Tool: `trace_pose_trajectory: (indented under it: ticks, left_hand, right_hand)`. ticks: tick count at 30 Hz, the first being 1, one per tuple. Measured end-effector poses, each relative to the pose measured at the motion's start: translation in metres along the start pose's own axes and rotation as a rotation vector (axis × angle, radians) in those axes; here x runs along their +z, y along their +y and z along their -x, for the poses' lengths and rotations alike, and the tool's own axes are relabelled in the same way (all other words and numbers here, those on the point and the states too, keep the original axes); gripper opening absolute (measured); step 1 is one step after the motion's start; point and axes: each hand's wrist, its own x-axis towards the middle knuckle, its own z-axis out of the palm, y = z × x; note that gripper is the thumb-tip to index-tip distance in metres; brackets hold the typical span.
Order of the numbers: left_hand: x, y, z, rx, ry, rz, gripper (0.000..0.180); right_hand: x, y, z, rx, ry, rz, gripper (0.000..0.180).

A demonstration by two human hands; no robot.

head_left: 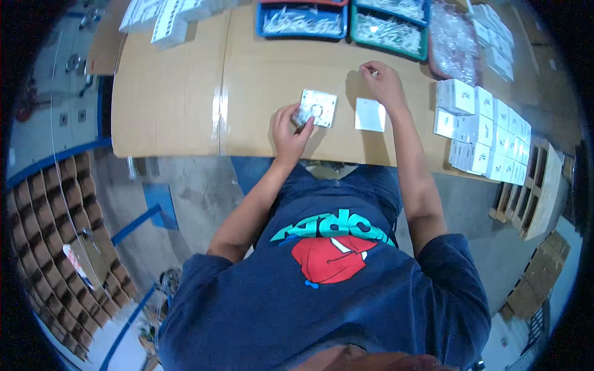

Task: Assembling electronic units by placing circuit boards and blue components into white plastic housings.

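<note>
My left hand (289, 128) rests on the cardboard-covered table (185, 93), its fingers pinching the lower left corner of a white square switch plate (319, 107) that lies flat with a round opening in it. My right hand (382, 80) is further out, fingertips pinched on a small pale part near the trays; I cannot tell what that part is. A plain white square cover (370, 115) lies just below my right wrist, apart from the plate.
A blue tray (301, 21) and a green tray (388, 28) of small white parts stand at the far edge. A clear bag (453, 40) lies right of them. Rows of small white boxes (489, 133) fill the right side; more boxes (162, 17) sit far left.
</note>
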Motion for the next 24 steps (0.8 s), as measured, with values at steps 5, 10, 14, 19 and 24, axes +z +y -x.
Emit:
trace_pose_trajectory:
  ticks: [5, 10, 14, 19, 24]
  left_hand:
    - [0.002, -0.002, 0.003, 0.008, -0.016, -0.01, 0.042]
    - [0.001, 0.003, 0.003, -0.02, -0.034, -0.034, 0.04]
    - [0.002, 0.002, 0.005, -0.022, -0.033, -0.024, 0.04]
    - [0.002, -0.001, 0.004, -0.044, -0.054, -0.043, 0.042]
    - [0.003, -0.004, 0.005, -0.045, -0.055, -0.031, 0.042]
  right_hand:
    - [-0.034, 0.036, -0.045, 0.061, 0.16, 0.11, 0.023]
    - [-0.054, 0.062, -0.082, 0.0, 0.282, 0.265, 0.02]
    - [-0.046, 0.078, -0.104, -0.025, 0.291, 0.311, 0.019]
    - [-0.036, 0.073, -0.112, -0.008, 0.189, 0.355, 0.021]
    - [-0.032, 0.073, -0.115, 0.0, 0.178, 0.396, 0.02]
